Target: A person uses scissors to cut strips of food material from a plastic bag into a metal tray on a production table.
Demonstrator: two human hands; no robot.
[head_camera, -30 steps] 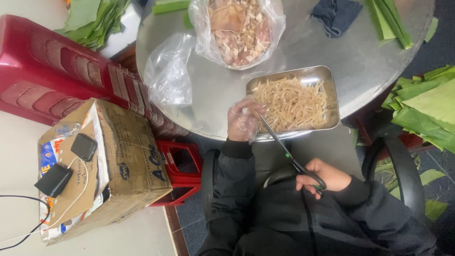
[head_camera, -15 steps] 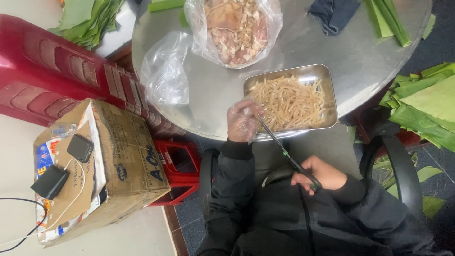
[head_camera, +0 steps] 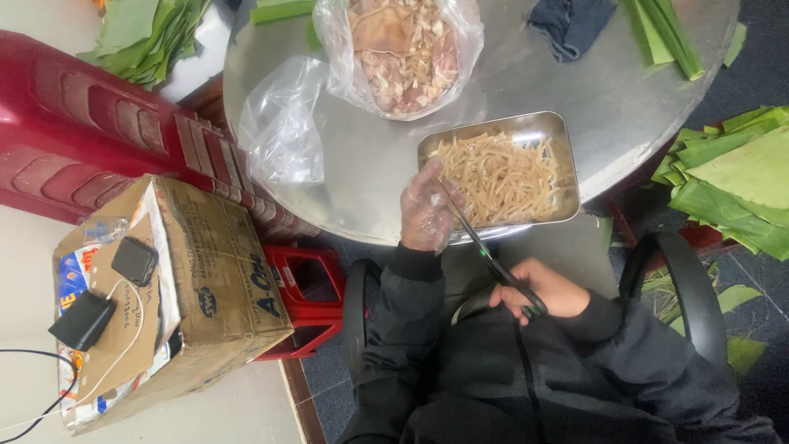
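The left hand [head_camera: 427, 210], in a thin clear glove, rests at the near left corner of a steel tray [head_camera: 567, 164] and pinches a piece of the pale food over the heap of cut strips [head_camera: 501, 177]. The right hand [head_camera: 542, 292] is bare and closed around the handles of a pair of scissors [head_camera: 485, 255], whose blades reach up to the gloved fingers; I cannot tell how far the blades are parted. The tray sits at the near edge of a round metal table [head_camera: 362, 173], with a clear bag of meat pieces [head_camera: 403, 49] behind it and an empty plastic bag [head_camera: 283, 123] to the left.

To cut well here, I judge the piece should hang over the tray so each strip drops in, with the glove kept back from the blades. Even snips would match the strips already lying there.
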